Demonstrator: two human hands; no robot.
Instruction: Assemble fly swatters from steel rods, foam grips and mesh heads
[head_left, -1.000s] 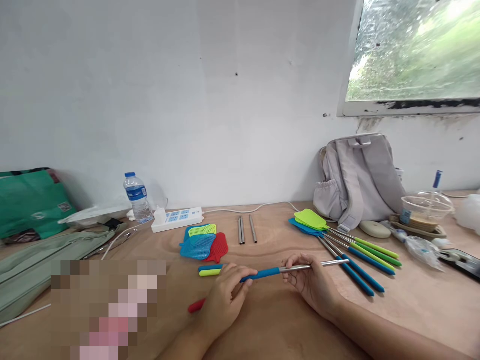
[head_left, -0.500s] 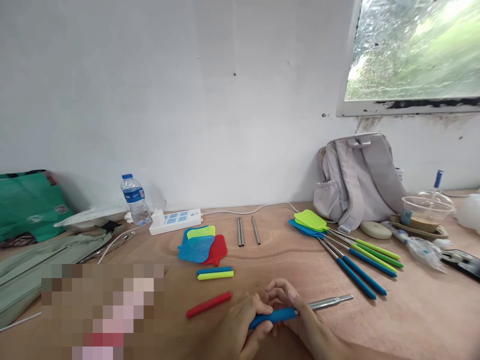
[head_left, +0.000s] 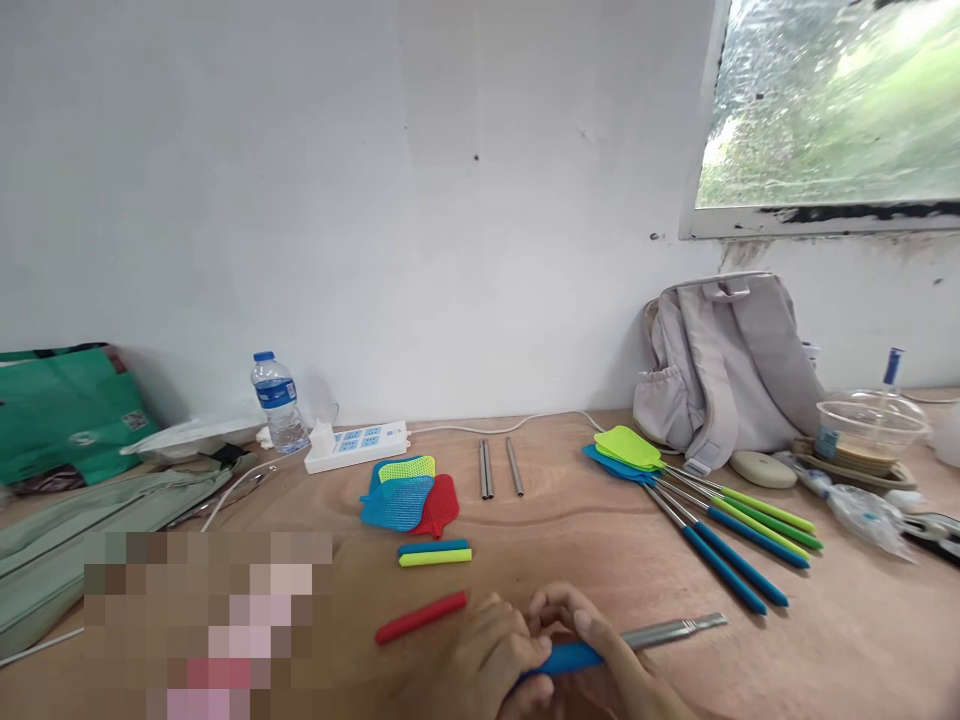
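Note:
A blue fly swatter handle (head_left: 571, 657) with a metal rod (head_left: 667, 632) in its end lies slanted across both hands at the front of the table. My left hand (head_left: 499, 650) is closed around the handle's lower end. Curled around the spot where handle and rod meet is my right hand (head_left: 592, 630), its far fingers bent; the rod sticks out to the right. Just left of my hands lies a loose red handle (head_left: 421, 617). Behind it are a blue handle (head_left: 433, 547) and a yellow-green handle (head_left: 436, 558).
Several mesh swatter heads (head_left: 401, 500) lie in a pile beside some loose metal rods (head_left: 486, 470). At right, assembled fly swatters (head_left: 720, 520) fan out before a grey backpack (head_left: 727, 370). A power strip (head_left: 360, 445), a water bottle (head_left: 277, 405) and a plastic cup (head_left: 859, 435) stand farther back.
The view has shifted slightly, so the scene sits a little lower and farther right. My left hand has closed further over the blue handle; the rod still points right.

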